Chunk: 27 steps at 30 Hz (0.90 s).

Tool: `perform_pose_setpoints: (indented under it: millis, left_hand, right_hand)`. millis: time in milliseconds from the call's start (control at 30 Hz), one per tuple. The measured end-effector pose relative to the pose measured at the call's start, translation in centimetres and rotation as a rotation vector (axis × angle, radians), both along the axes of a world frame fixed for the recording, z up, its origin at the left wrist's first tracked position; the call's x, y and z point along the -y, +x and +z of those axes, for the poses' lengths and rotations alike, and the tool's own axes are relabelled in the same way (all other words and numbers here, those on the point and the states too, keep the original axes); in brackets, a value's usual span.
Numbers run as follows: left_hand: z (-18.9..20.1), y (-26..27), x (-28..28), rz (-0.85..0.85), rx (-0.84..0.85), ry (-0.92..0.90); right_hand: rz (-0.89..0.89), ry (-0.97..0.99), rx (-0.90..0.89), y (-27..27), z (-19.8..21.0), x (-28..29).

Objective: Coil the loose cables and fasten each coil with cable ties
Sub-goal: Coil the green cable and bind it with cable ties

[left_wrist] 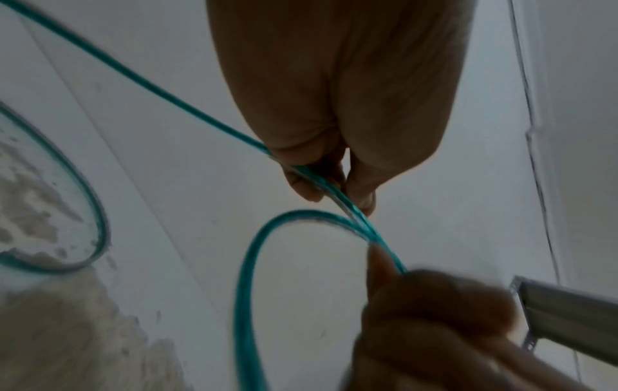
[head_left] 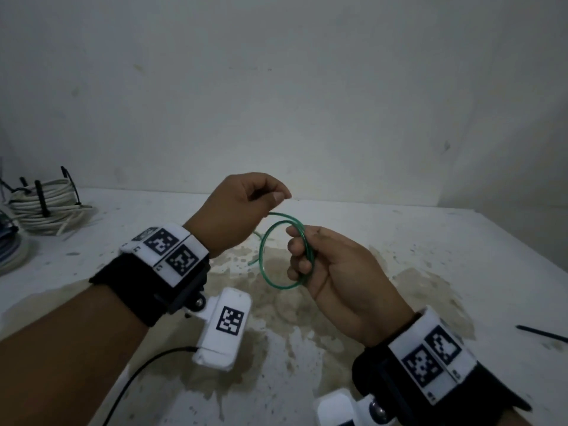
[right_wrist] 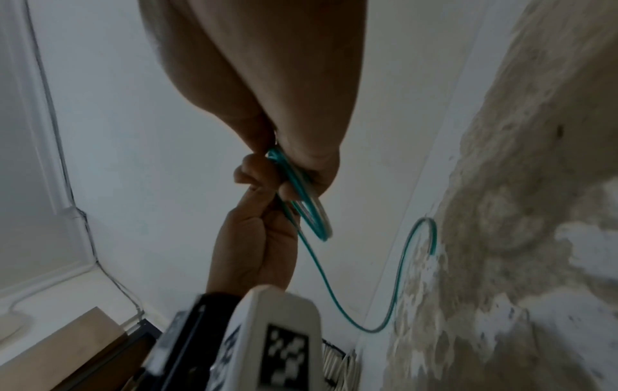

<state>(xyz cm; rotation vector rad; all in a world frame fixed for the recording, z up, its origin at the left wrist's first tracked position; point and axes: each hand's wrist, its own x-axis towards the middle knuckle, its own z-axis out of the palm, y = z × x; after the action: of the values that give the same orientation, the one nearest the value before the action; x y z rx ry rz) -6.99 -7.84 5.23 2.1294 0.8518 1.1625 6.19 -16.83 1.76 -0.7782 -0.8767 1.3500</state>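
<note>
Green cable [head_left: 278,256], white coil [head_left: 46,204] with black ties [head_left: 41,196], stained white table [head_left: 399,241]

The bench [head_left: 399,235] in front of me is white, with a wide brownish stain across its middle and dark specks scattered over it. At the far left lies a coil of white cable [head_left: 46,207] bound with black cable ties [head_left: 41,198]. Near the right edge rests one loose black cable tie [head_left: 542,333]. A slack end of the green cable [right_wrist: 424,238] trails down onto the stained patch.
</note>
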Motion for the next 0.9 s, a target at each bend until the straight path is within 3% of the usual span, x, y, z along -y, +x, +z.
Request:
perform_pose_setpoints:
  millis: [233, 400, 600, 733, 900]
  left_hand:
    - [-1.3, -0.1, -0.7, -0.105, -0.194, 0.022]
    - [-1.5, 0.7, -0.9, -0.036, -0.066, 0.081]
    - [-2.3, 1.0, -1.3, 0.002, -0.118, 0.171]
    - [-3.0, 0.2, -1.6, 0.06, -0.166, 0.203]
    - [-3.2, 0.3, -1.0, -0.001, -0.239, 0.209]
  right_hand:
    - [-0.028, 0.007, -0.027, 1.6, 0.7, 0.2]
    - [0.006, -0.037, -0.082, 2.0, 0.7, 0.7]
    - [0.037, -0.066, -0.224, 3.1, 1.6, 1.0]
    - [-0.06, -0.063, -0.268, 5.6, 4.4, 0.8]
    - [-0.172, -0.019, -0.235, 9.0, 8.5, -0.1]
